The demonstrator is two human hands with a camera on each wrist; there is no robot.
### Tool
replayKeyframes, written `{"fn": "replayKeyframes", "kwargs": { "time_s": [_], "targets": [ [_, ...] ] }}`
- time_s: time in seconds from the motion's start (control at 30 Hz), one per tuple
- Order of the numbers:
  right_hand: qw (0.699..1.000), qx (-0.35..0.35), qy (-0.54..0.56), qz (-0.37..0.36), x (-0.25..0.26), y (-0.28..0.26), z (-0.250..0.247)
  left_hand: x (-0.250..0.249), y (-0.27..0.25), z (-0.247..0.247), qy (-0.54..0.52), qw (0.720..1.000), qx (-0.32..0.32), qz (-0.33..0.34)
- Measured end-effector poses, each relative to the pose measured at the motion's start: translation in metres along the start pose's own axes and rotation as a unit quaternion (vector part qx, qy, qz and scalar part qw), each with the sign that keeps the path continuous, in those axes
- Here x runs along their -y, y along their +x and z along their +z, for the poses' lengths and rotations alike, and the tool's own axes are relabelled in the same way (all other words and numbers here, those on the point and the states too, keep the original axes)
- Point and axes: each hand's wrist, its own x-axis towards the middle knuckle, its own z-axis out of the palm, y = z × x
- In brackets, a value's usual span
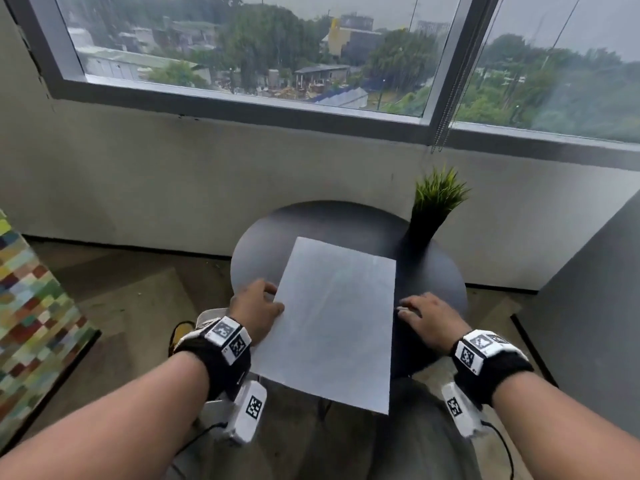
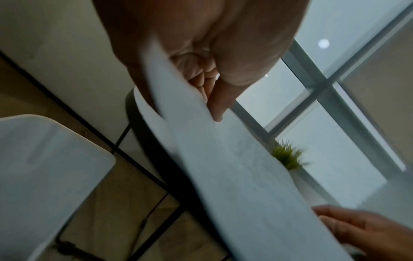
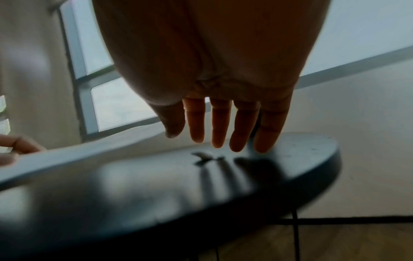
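Note:
A white sheet of paper [image 1: 336,320] lies on a small round dark table [image 1: 311,223], its near end overhanging the table's edge towards me. My left hand [image 1: 273,296] pinches the sheet's left edge. In the left wrist view the paper [image 2: 234,167] passes between the thumb [image 2: 220,104] and the curled fingers. My right hand [image 1: 407,308] lies just beside the sheet's right edge with straight, spread fingers [image 3: 220,127] at the tabletop [image 3: 201,194], holding nothing. The right wrist view also catches the paper [image 3: 78,159] and my left hand [image 3: 17,148].
A potted green plant [image 1: 433,206] stands at the table's far right. Behind it are a low wall and a wide window [image 1: 277,46]. A colourful patchwork panel [image 1: 31,323] leans at the left, a grey partition [image 1: 588,306] stands at the right. A white seat [image 2: 44,167] sits left of the table.

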Motion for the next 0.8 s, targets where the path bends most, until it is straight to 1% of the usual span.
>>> {"fn": "replayKeyframes", "kwargs": {
  "time_s": [0.07,0.23,0.3,0.33,0.4,0.43,0.5,0.53,0.6,0.7,0.73,0.8],
  "targets": [
    [0.999,0.009,-0.043,-0.013,-0.006,0.0,0.012,0.011,-0.002,0.008,0.041,0.999,0.0,0.01],
    [0.999,-0.008,-0.05,-0.012,-0.006,0.013,0.008,0.016,0.004,-0.002,0.102,0.994,-0.019,0.036],
    [0.998,-0.012,-0.061,-0.017,-0.006,0.02,0.004,0.013,0.01,-0.008,0.159,0.985,-0.018,0.057],
    [0.998,-0.01,-0.063,-0.014,-0.006,0.024,0.002,0.01,0.012,-0.01,0.188,0.979,-0.014,0.078],
    [0.999,-0.008,-0.049,0.008,-0.003,0.03,-0.004,0.004,0.016,-0.009,0.207,0.966,0.016,0.154],
    [0.999,-0.012,-0.027,0.023,-0.001,0.032,-0.006,0.003,0.018,-0.007,0.214,0.958,0.043,0.188],
    [0.998,-0.031,0.049,0.035,0.007,0.035,-0.01,0.008,0.022,0.0,0.274,0.925,0.114,0.237],
    [0.994,-0.038,0.094,0.03,0.013,0.036,-0.011,0.011,0.025,0.003,0.306,0.911,0.141,0.24],
    [0.989,-0.03,0.147,-0.003,0.03,0.033,-0.01,0.014,0.029,0.01,0.355,0.89,0.153,0.24],
    [0.986,0.028,0.146,-0.073,0.054,0.029,-0.006,0.01,0.028,0.019,0.39,0.876,0.146,0.244],
    [0.985,0.045,0.142,-0.086,0.059,0.03,-0.003,0.006,0.026,0.021,0.399,0.872,0.145,0.245],
    [0.987,0.055,0.12,-0.092,0.064,0.036,0.003,-0.004,0.022,0.024,0.41,0.866,0.143,0.248]
  ]
}}
